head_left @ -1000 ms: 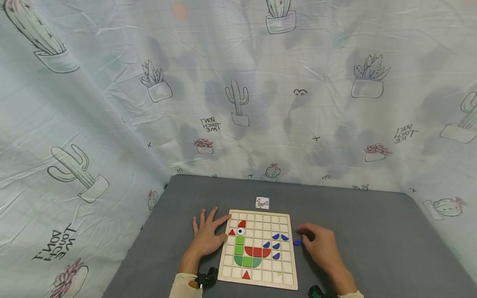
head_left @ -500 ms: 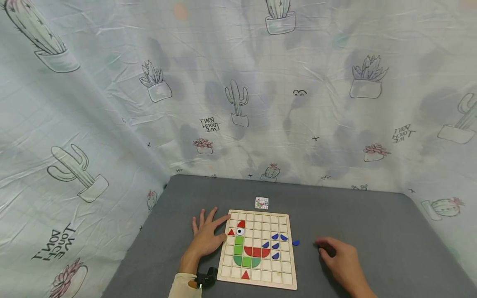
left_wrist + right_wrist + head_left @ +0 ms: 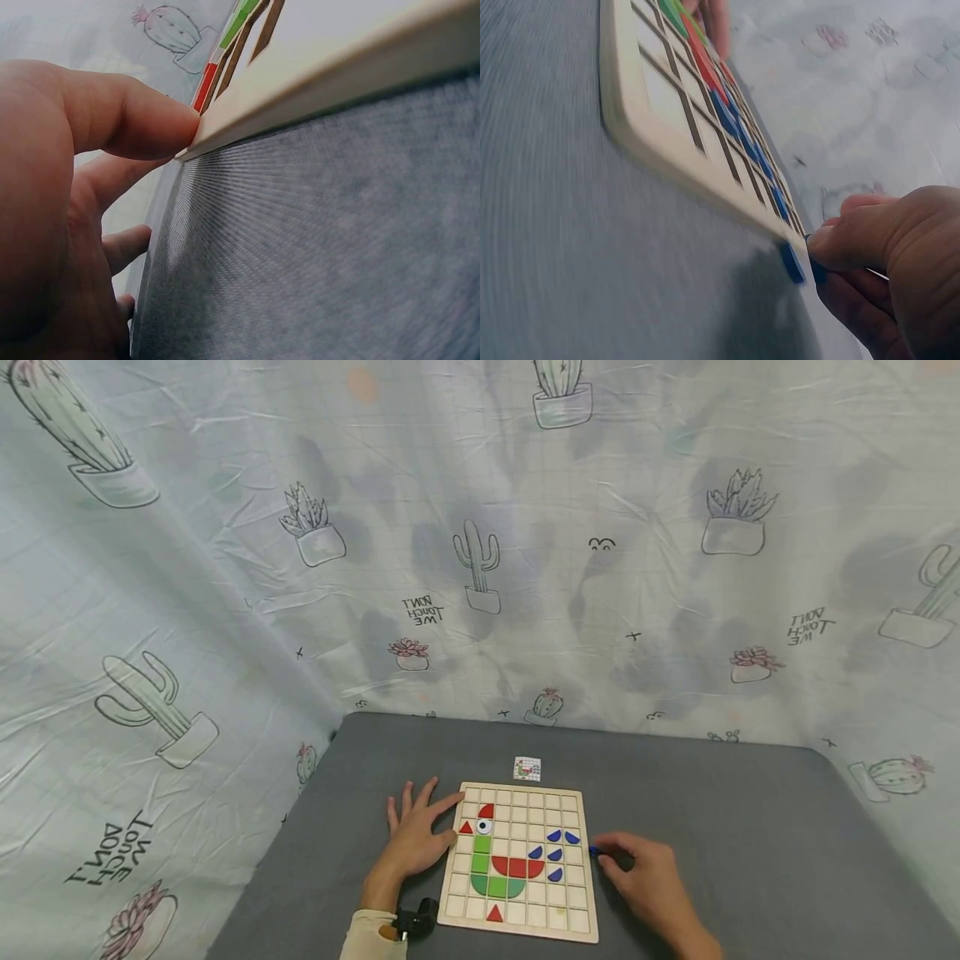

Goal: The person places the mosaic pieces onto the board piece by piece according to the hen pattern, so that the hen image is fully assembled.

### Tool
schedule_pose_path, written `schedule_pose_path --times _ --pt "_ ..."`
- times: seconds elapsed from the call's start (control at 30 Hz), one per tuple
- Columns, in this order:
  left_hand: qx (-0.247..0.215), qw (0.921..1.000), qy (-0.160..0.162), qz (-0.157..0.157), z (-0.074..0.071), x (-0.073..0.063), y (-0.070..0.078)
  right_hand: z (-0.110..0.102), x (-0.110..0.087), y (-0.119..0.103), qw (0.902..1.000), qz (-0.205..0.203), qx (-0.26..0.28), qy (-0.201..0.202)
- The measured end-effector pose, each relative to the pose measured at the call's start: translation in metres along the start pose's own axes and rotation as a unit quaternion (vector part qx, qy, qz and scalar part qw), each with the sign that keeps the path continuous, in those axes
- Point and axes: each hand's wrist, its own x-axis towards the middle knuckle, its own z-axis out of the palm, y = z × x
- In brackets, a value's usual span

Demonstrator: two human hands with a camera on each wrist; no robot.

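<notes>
A wooden grid board (image 3: 517, 931) lies on the grey table, with flat coloured pieces set in some cells. My left hand (image 3: 412, 839) is spread at its left side; the thumb and index fingertip touch the edge. At the right edge, my right hand (image 3: 645, 870) pinches a small blue piece (image 3: 819, 271) between thumb and finger, mostly hidden by them. Another blue piece (image 3: 792, 262) rests on the table just beside the board. Several blue pieces (image 3: 555, 855) sit in the board's right half.
Red pieces (image 3: 517, 867), green squares (image 3: 481, 863) and a round eye piece (image 3: 483, 827) form a bird-like figure on the board. A small printed card (image 3: 527, 769) lies behind it. A cactus-patterned cloth (image 3: 525, 635) hangs behind the table.
My right hand drew away to the right from the blue piece at the board's edge, then came back left beside it. The left hand and the board have stayed still.
</notes>
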Motion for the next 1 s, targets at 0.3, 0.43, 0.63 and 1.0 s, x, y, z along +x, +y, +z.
schedule_pose_path --times 0.3,0.43,0.63,1.0 --pt "-0.005 1.0 -0.004 -0.005 0.001 0.001 0.0 0.017 0.007 -0.017 0.9986 0.005 0.029 -0.045" --pt "-0.006 1.0 0.0 -0.003 0.002 0.002 -0.001 0.021 0.01 -0.02 0.9971 -0.02 0.033 -0.066" --pt "0.002 0.9999 -0.005 -0.009 0.003 0.002 -0.002 0.025 0.009 -0.022 0.997 -0.041 0.015 -0.063" --pt "0.003 1.0 -0.005 -0.007 0.003 0.001 -0.003 0.021 0.007 -0.017 0.9967 -0.05 0.021 -0.062"
